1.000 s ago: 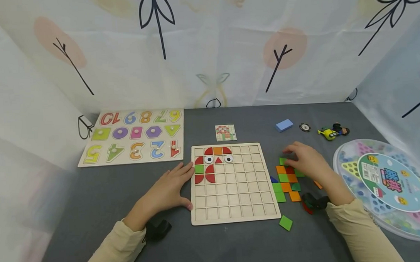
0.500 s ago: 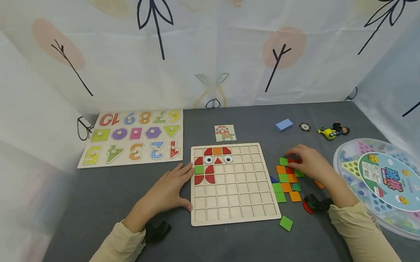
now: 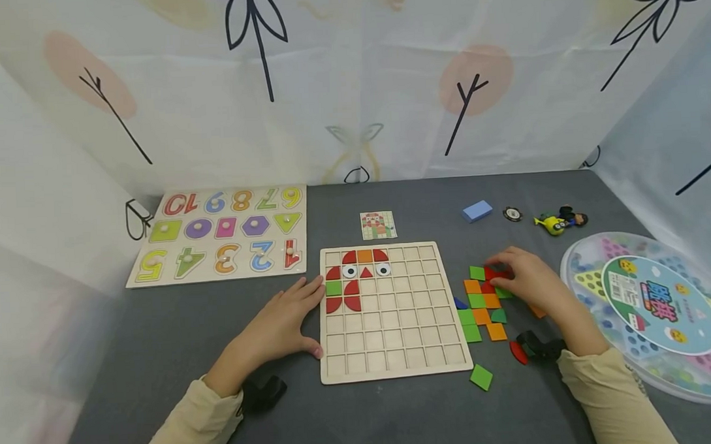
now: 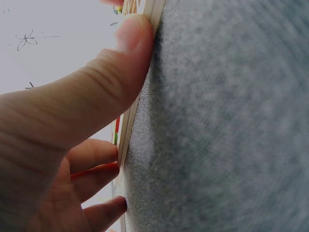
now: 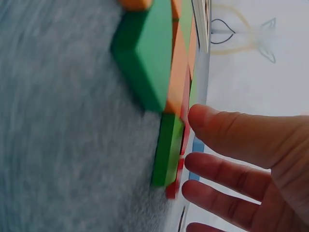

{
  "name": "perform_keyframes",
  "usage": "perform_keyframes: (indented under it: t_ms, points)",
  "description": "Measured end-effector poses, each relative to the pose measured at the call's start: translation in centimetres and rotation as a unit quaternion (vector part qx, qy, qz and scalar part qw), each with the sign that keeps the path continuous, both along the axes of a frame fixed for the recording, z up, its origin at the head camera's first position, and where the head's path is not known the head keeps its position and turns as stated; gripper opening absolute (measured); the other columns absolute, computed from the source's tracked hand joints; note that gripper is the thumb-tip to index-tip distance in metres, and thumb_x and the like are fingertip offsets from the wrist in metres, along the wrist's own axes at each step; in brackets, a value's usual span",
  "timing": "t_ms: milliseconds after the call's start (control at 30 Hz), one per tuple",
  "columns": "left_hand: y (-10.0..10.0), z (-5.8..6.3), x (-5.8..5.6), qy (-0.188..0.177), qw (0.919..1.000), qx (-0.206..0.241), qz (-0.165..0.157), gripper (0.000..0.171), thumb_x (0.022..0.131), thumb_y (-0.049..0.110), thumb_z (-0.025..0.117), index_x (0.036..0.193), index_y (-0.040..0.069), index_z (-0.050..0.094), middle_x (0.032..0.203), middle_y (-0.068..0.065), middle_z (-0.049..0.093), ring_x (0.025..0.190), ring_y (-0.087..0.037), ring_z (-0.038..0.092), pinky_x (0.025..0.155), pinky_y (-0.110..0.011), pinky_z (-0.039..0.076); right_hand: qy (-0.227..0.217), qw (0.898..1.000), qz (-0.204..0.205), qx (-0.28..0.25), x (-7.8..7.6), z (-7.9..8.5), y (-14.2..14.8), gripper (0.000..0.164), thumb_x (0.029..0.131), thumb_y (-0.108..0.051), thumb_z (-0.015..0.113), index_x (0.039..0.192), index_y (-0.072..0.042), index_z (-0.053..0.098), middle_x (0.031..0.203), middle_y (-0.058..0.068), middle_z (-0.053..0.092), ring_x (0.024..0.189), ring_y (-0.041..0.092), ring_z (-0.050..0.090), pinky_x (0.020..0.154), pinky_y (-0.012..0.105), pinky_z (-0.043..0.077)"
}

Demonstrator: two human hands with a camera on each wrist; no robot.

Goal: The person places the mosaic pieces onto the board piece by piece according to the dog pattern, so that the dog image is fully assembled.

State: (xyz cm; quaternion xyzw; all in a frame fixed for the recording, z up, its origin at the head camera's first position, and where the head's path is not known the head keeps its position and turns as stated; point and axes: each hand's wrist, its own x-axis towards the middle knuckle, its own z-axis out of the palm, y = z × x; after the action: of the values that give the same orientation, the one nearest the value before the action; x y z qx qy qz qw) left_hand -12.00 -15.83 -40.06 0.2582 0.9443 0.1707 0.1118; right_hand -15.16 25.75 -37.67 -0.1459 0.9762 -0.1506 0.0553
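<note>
My left hand (image 3: 279,329) rests against the left edge of a wooden grid board (image 3: 412,337), thumb near the front corner and fingers farther up. In the left wrist view the thumb (image 4: 116,72) presses along the board's side. Red quarter-round tiles (image 3: 352,304), a green square tile (image 3: 333,288) and round eye tiles (image 3: 383,269) sit in its upper-left cells. To the right, my right hand (image 3: 528,278) is over the far end of a cluster of coloured tiles, thumb and fingers apart at the red tiles (image 3: 488,288). In the right wrist view its fingers are extended beside a green tile (image 5: 166,150).
A small picture card (image 3: 378,226) lies behind the board. A number puzzle (image 3: 217,240) is at back left. A blue block (image 3: 477,211), a round token (image 3: 513,214) and small figures (image 3: 558,221) lie at back right, beyond a round clear case (image 3: 658,309).
My right hand has shifted slightly right and toward me over the tile cluster, showing more of the red tiles. My left hand stays at the board's edge.
</note>
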Motion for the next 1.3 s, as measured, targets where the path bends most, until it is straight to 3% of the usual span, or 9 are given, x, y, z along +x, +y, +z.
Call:
perform_keyframes:
  t_ms: [200,367,600,767,967,1133,1300]
  points:
    - [0.0,-0.1,0.0,0.000,1.0000,-0.001,0.002,0.105,0.054,0.050,0.078,0.139,0.010,0.031,0.147,-0.003,0.022,0.134,-0.029,0.016,0.099,-0.059,0.021,-0.008,1.000,-0.020,0.021,-0.4,0.0,-0.5,0.027,0.079,-0.015,0.066,0.103,-0.003,0.064,0.099,0.014,0.057,0.083,0.025,0.054,0.070,0.043,0.046]
    - [0.0,-0.2,0.0,-0.002,1.0000,-0.003,0.004,0.105,0.054,0.050,0.078,0.139,0.010,0.031,0.147,-0.003,0.022,0.135,-0.029,0.015,0.099,-0.058,0.020,-0.032,0.997,-0.054,0.045,-1.0,-0.1,-0.8,0.025,0.080,-0.021,0.066,0.099,-0.004,0.065,0.088,0.010,0.058,0.074,0.021,0.053,0.062,0.038,0.045]
    - [-0.1,-0.1,0.0,-0.002,1.0000,-0.001,0.006,0.105,0.054,0.050,0.078,0.139,0.010,0.031,0.147,-0.003,0.022,0.135,-0.029,0.015,0.100,-0.058,0.020,-0.056,0.995,-0.049,0.065,-1.4,0.4,-1.0,0.026,0.077,-0.022,0.068,0.098,-0.006,0.064,0.084,0.008,0.059,0.067,0.019,0.050,0.054,0.033,0.042]
    - [-0.1,-0.2,0.0,0.002,1.0000,-0.001,0.002,0.105,0.054,0.052,0.077,0.139,0.010,0.031,0.146,-0.003,0.023,0.134,-0.029,0.016,0.099,-0.058,0.021,-0.034,0.996,-0.049,0.066,-1.1,1.1,-1.8,0.027,0.078,-0.022,0.067,0.099,-0.007,0.063,0.086,0.008,0.060,0.068,0.019,0.051,0.054,0.033,0.044]
    - [-0.3,-0.2,0.0,0.002,1.0000,0.003,0.001,0.105,0.054,0.051,0.077,0.139,0.010,0.031,0.146,-0.004,0.023,0.134,-0.030,0.016,0.099,-0.059,0.021,0.038,0.998,0.027,0.041,-0.3,1.9,-7.1,0.025,0.076,-0.022,0.070,0.097,-0.011,0.064,0.085,0.002,0.062,0.068,0.014,0.054,0.056,0.031,0.045]
    - [-0.3,-0.2,0.1,0.002,1.0000,0.006,0.001,0.105,0.054,0.051,0.077,0.138,0.009,0.031,0.146,-0.004,0.022,0.134,-0.030,0.016,0.098,-0.059,0.021,0.042,0.991,0.111,0.055,-0.4,1.3,-12.9,0.021,0.075,-0.024,0.071,0.092,-0.015,0.064,0.078,-0.005,0.059,0.063,0.009,0.049,0.052,0.023,0.040]
    - [-0.1,-0.2,0.0,0.000,1.0000,0.008,0.000,0.106,0.053,0.052,0.077,0.139,0.009,0.031,0.147,-0.003,0.022,0.135,-0.030,0.015,0.099,-0.059,0.021,0.059,0.985,0.140,0.083,-0.8,0.5,-16.1,0.018,0.076,-0.022,0.068,0.092,-0.016,0.066,0.078,-0.006,0.059,0.063,0.009,0.047,0.054,0.024,0.039]
